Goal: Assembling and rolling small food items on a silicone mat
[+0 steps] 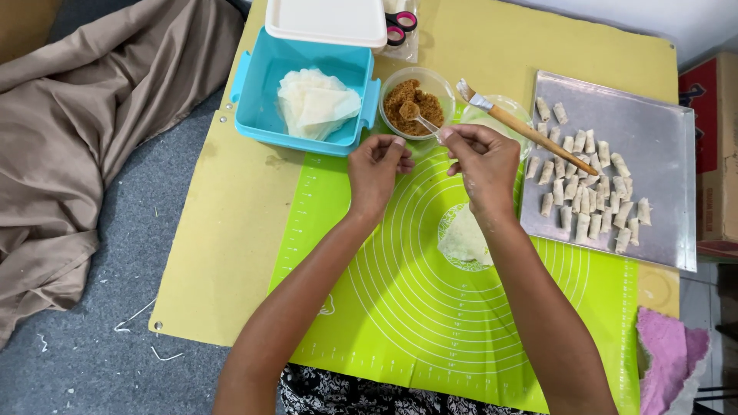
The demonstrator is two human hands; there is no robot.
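I log: right hand pinching spoon in bowl at 12 o'clock; left hand fingers curled, empty; wrapper on mat; tray at 3 o'clock

A grey carpeted floor lies under a low yellow board. Brown cloth is heaped beside it, and a cardboard box stands opposite.
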